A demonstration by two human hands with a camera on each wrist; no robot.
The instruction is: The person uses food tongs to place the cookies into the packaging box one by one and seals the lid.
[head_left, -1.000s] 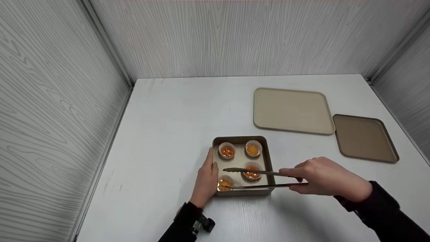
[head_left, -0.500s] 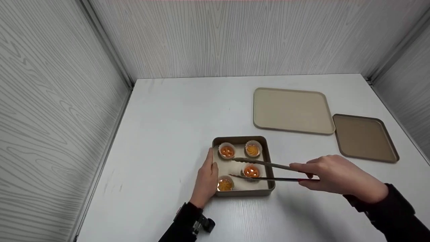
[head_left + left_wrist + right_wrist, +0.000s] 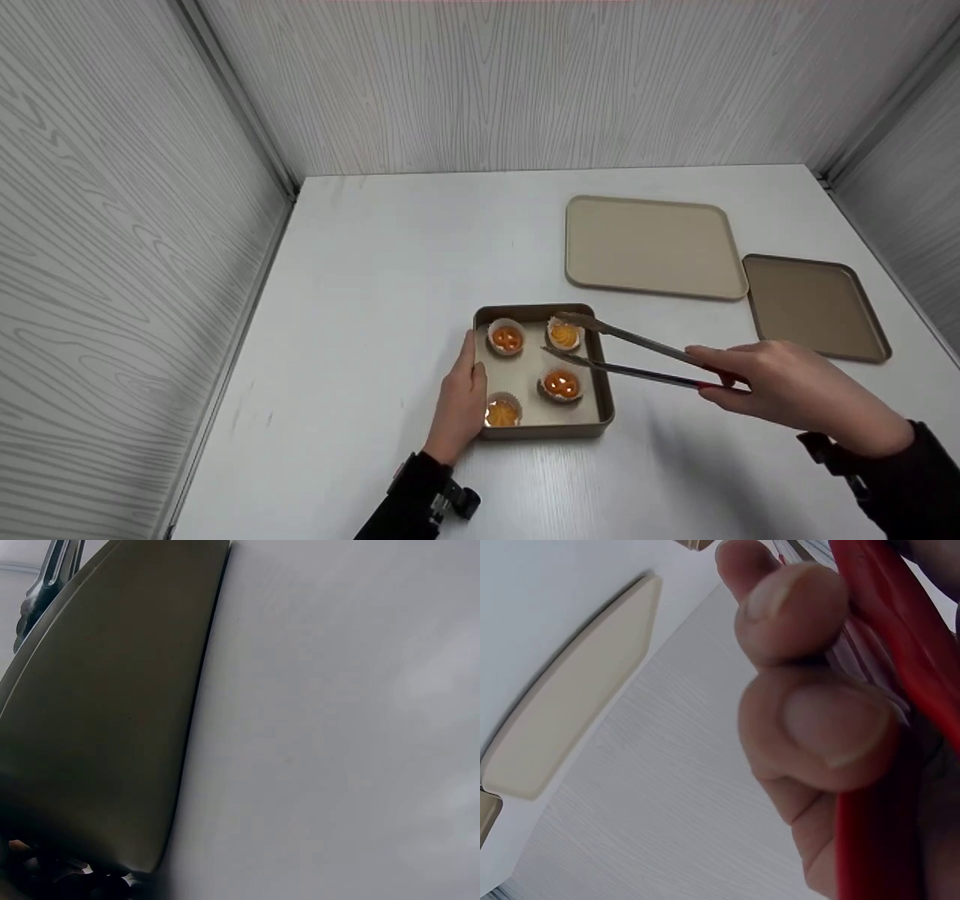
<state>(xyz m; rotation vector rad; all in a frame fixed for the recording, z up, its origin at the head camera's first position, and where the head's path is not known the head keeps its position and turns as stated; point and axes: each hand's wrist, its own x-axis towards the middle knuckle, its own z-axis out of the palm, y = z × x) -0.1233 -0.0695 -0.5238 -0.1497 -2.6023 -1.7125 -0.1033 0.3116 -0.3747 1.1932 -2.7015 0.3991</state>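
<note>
My left hand rests along the outer left wall of a square baking pan, fingers straight. Inside sit small orange-topped cakes in fluted white paper cups: one far left, one far right, one mid-right, one near left. My right hand grips red-handled metal tongs. Their spread tips lie either side of the far right cake; whether they touch it I cannot tell. In the right wrist view, fingertips curl over the red handle. The left wrist view shows the pan's side.
A beige rectangular tray lies on the white table beyond the pan, to the right. Against its right end is a smaller brown tray. Wood-grain panels enclose the table at the back and sides.
My right hand has moved right and slightly away from me. The tong tips have gone from over the near cakes to the far right cake. My left hand and the pan have stayed put.
</note>
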